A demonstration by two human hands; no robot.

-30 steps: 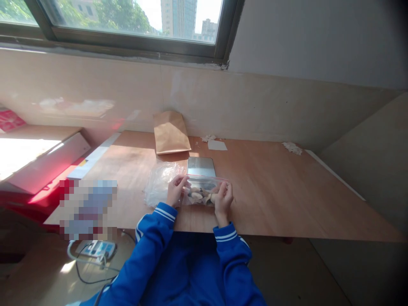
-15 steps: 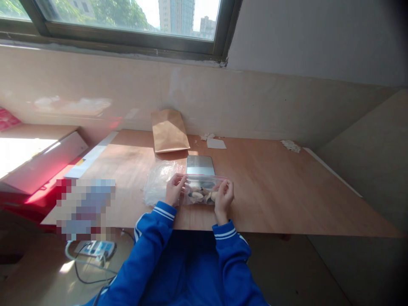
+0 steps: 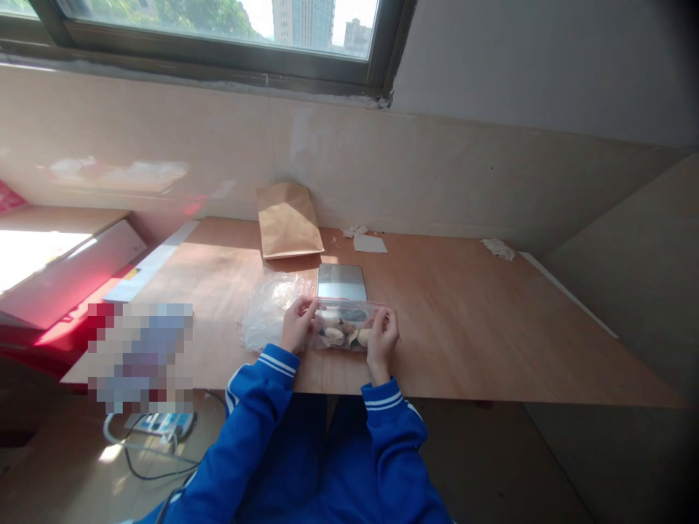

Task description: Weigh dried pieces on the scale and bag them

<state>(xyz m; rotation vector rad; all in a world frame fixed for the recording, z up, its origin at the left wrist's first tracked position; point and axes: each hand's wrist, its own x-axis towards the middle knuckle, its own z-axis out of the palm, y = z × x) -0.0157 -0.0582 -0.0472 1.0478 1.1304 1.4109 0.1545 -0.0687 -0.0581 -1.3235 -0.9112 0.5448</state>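
Clear bag [image 3: 349,314] (in both hands [image 3: 296,324] [image 3: 383,336]) holds beige pieces [image 3: 334,335]

Bagged pieces [image 3: 334,335] too small to identify, window [image 3: 212,35] cut off above, pixelated patch [image 3: 140,356] unreadable

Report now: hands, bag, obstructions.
Left hand and right hand pinching clear bag near top corners. Pieces inside. Scale beyond, loose plastic by left hand; neither apparently blocking.

Plain room with work corner, exact type unclear: bare wood table [image 3: 491,327] against wall [image 3: 437,175], window [image 3: 218,25] facing high-rise [image 3: 303,22], power strip [image 3: 164,422] low down.
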